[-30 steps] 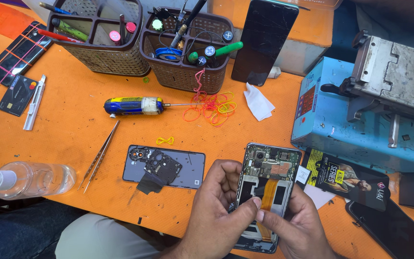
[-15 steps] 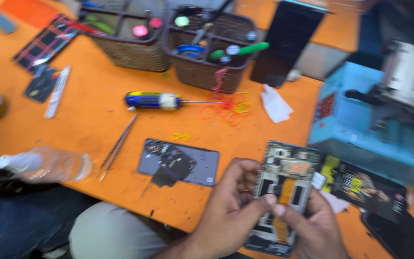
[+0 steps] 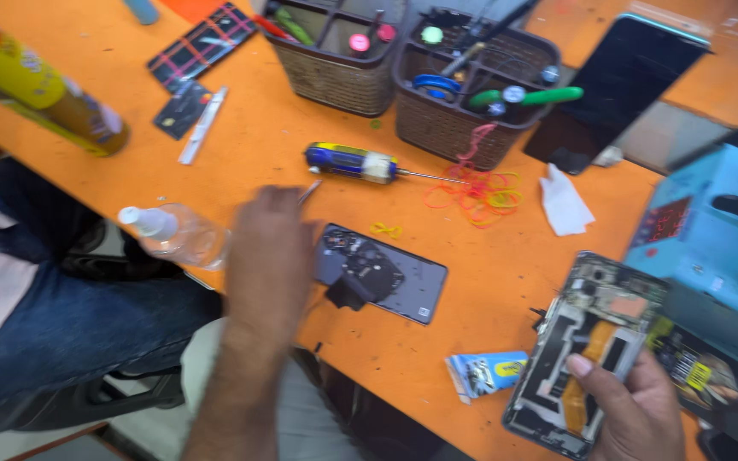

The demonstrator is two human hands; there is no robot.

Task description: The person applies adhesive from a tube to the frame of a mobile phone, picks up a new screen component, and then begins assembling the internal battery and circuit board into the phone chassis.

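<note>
My right hand [image 3: 638,414] grips the lower edge of an opened phone [image 3: 595,333], its back off and an orange flex strip showing, thumb pressed on the board. My left hand [image 3: 271,252] is stretched out over the orange table, fingers down on metal tweezers [image 3: 310,191] whose tip pokes out beyond them. The hand is blurred, so its grip is unclear. Just right of it lies the grey back cover [image 3: 407,286] with a dark part on top.
A blue-yellow screwdriver [image 3: 348,160], rubber bands [image 3: 476,195] and white tissue [image 3: 564,207] lie behind. Two tool baskets [image 3: 463,128] stand at the back beside a dark phone screen [image 3: 617,85]. Clear spray bottle [image 3: 177,239], yellow can [image 3: 44,85], blue tube [image 3: 489,373], blue machine [image 3: 711,248].
My left hand has left the opened phone and swung left across the table onto the tweezers. The right hand now holds the phone alone. The view has shifted left.
</note>
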